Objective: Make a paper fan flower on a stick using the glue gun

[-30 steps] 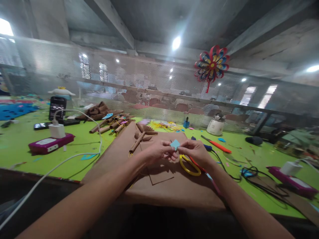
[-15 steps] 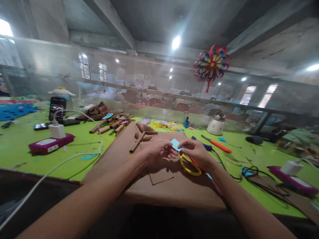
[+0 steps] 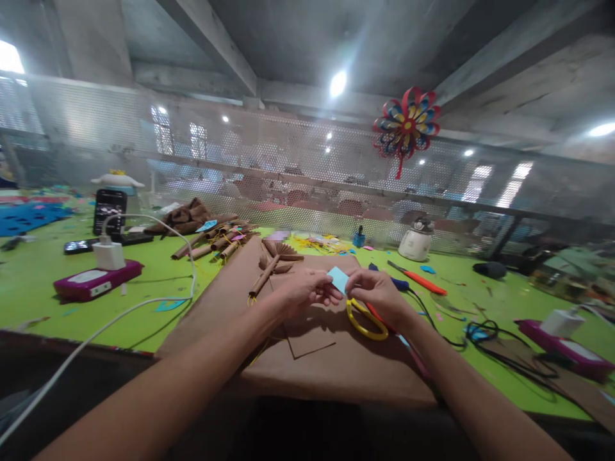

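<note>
A small light-blue square of paper point(image 3: 338, 280) is held up between my two hands. My left hand point(image 3: 312, 289) grips its left edge, with the lower fingers curled loosely underneath. At the paper's right edge, the thumb and fingertips of my right hand point(image 3: 375, 291) pinch it. Just below my right hand lie scissors with yellow handles point(image 3: 369, 333), partly covered by that hand. Brown paper point(image 3: 307, 374) spreads beneath both hands. Beyond my left hand rests a pleated brown paper fan shape on a rolled tube point(image 3: 265, 275).
Several brown paper tubes point(image 3: 211, 243) are piled at the back left. An orange utility knife point(image 3: 423, 280) lies right, near a black cable point(image 3: 444, 336). Purple power strips point(image 3: 98, 282) flank the work area. A phone point(image 3: 110, 210) stands left; a white jar point(image 3: 416, 243) stands behind.
The light-blue paper has turned slightly, and my right fingers have shifted a little along its right edge. Both hands otherwise stay in about the same place.
</note>
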Demonstrator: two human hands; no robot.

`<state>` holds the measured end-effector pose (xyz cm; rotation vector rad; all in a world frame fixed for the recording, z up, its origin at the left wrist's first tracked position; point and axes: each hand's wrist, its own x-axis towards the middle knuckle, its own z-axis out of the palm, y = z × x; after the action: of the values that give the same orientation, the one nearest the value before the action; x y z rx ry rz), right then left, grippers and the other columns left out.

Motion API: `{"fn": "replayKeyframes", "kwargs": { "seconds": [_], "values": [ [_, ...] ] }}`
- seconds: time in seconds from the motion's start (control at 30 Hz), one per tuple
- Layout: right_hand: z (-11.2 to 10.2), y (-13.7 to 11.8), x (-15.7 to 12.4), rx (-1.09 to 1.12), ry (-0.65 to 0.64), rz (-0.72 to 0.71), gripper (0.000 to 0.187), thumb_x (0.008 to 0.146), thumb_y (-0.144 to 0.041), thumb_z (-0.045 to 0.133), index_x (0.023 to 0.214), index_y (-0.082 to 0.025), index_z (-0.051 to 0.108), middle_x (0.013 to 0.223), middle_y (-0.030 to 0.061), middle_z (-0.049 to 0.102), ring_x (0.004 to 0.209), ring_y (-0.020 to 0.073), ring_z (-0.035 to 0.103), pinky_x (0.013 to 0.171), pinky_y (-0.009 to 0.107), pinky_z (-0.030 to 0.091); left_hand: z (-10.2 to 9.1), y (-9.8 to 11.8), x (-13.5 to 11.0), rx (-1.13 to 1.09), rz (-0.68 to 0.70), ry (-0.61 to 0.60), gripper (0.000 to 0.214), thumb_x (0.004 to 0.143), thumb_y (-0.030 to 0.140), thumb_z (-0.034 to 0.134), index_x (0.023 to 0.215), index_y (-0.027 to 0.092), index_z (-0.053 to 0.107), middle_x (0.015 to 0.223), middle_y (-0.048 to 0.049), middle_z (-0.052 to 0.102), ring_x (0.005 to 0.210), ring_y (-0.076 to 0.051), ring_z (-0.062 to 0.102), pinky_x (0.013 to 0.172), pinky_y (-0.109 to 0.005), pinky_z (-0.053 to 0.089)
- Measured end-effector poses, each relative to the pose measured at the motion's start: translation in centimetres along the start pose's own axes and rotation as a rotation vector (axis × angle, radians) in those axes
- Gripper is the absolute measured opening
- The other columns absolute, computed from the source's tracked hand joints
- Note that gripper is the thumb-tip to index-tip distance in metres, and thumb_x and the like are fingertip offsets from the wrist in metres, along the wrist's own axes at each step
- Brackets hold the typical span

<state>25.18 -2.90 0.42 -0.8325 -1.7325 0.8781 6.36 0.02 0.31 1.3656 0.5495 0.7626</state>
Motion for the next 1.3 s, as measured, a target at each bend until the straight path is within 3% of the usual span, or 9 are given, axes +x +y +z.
{"fn": "replayKeyframes", "kwargs": {
  "seconds": [0.17, 0.47, 0.67, 1.17, 1.3],
  "values": [
    [0.1, 0.4, 0.0, 0.053, 0.033, 0.051, 0.018, 0.063, -0.024, 0.070, 0.080, -0.019, 0.068, 0.073, 0.0005, 0.066, 0.068, 0.0135, 0.058, 0.065, 0.028, 0.047, 0.0, 0.1, -0.1, 0.008, 0.000, -0.032, 0.022, 0.078, 0.033, 0.060, 0.077, 0.011, 0.063, 0.071, -0.0083, 0.063, 0.064, -0.012, 0.057, 0.063, -0.026, 0.042],
    [0.1, -0.2, 0.0, -0.069, 0.024, 0.013, 0.023, 0.069, -0.040, 0.071, 0.068, -0.017, 0.069, 0.069, 0.0032, 0.066, 0.065, 0.0138, 0.056, 0.060, 0.027, 0.046, -0.1, -0.5, 0.0, 0.057, -0.034, -0.048, 0.028, 0.074, 0.036, 0.067, 0.086, 0.010, 0.064, 0.074, -0.0079, 0.065, 0.064, -0.012, 0.058, 0.065, -0.027, 0.043],
    [0.5, 1.3, 0.2, 0.020, 0.132, 0.113, 0.030, 0.066, -0.045, 0.072, 0.068, -0.016, 0.066, 0.059, 0.0013, 0.063, 0.055, 0.0127, 0.055, 0.056, 0.026, 0.044, 0.1, -0.5, -0.1, 0.084, 0.026, -0.077, 0.027, 0.076, 0.035, 0.066, 0.083, 0.009, 0.064, 0.073, -0.0073, 0.063, 0.062, -0.012, 0.058, 0.062, -0.027, 0.042],
    [1.3, 1.6, 0.5, 0.040, 0.172, 0.161, 0.031, 0.061, -0.043, 0.074, 0.061, -0.018, 0.056, 0.053, -0.0012, 0.060, 0.048, 0.0115, 0.052, 0.050, 0.026, 0.040, 0.4, -0.6, 0.1, 0.044, -0.053, -0.029, 0.017, 0.074, 0.026, 0.064, 0.081, 0.010, 0.065, 0.074, -0.0058, 0.063, 0.064, -0.010, 0.055, 0.062, -0.023, 0.043],
    [1.3, 1.7, 0.6, 0.019, 0.165, 0.151, 0.031, 0.063, -0.044, 0.073, 0.061, -0.019, 0.055, 0.052, -0.0017, 0.059, 0.046, 0.0119, 0.052, 0.048, 0.026, 0.040, 0.3, -0.7, 0.1, 0.011, -0.068, -0.042, 0.022, 0.077, 0.032, 0.061, 0.079, 0.010, 0.065, 0.074, -0.0073, 0.063, 0.065, -0.011, 0.057, 0.063, -0.024, 0.043]
  ]
}}
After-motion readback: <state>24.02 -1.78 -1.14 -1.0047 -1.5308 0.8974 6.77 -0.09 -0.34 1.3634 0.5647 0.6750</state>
